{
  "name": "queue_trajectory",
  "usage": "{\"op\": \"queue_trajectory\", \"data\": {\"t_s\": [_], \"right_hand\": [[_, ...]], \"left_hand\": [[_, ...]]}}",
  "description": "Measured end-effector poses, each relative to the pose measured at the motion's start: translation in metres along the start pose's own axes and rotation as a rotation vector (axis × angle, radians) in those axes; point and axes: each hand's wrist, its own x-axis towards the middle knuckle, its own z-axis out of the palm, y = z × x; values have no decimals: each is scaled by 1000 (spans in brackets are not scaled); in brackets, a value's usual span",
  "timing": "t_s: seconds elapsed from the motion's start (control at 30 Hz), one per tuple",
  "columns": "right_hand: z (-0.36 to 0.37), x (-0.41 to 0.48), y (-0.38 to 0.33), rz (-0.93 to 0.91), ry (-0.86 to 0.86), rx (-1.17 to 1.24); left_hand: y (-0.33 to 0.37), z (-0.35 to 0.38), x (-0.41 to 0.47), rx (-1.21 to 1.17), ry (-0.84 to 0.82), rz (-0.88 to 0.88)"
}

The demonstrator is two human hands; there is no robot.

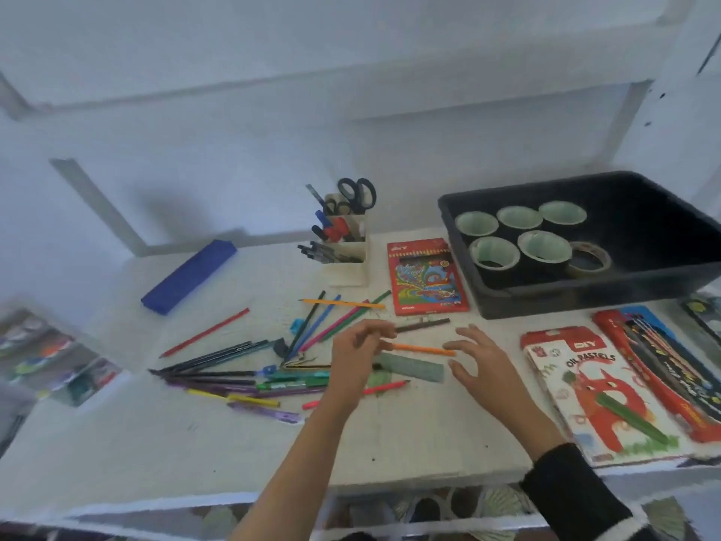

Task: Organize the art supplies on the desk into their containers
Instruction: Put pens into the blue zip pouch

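Note:
Loose pencils and pens (pixel 234 378) lie scattered across the white desk (pixel 409 435). My left hand (pixel 357 359) is curled above them and pinches the ends of a dark pencil (pixel 423 325) and an orange pencil (pixel 423 349). My right hand (pixel 482 365) hovers open with spread fingers, its thumb tip at the orange pencil's right end. A green ruler (pixel 413 370) lies under both hands. A white pen holder (pixel 347 267) with pens and scissors stands at the back. A red coloured-pencil box (pixel 427 277) lies beside it.
A black tray (pixel 585 296) holding several tape rolls sits at the back right. An oil pastels box (pixel 601 396) and a red pencil pack (pixel 663 369) lie at the right edge. A blue pencil case (pixel 189 281) and a lone red pencil (pixel 205 333) lie at the left.

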Motion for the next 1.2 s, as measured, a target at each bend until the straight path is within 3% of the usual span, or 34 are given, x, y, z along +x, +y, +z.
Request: {"op": "queue_trajectory", "data": {"t_s": [0.33, 0.57, 0.7, 0.8, 0.97, 1.1, 1.2], "right_hand": [[118, 116, -147, -339, -347, 110], [201, 208, -213, -353, -405, 156], [241, 237, -225, -274, -456, 100], [255, 242, -217, -263, -445, 26], [255, 245, -205, -285, -457, 91], [254, 243, -206, -297, -450, 96], [246, 243, -208, -256, -487, 175]], "left_hand": [[-1, -225, 67, 350, 357, -22], [-18, -332, 146, 612, 499, -149], [-39, -366, 190, 891, 554, -285], [-52, -376, 212, 983, 485, -398], [-67, -370, 220, 1185, 502, -360], [-64, -360, 218, 989, 673, -264], [-57, -344, 204, 803, 774, -51]]}}
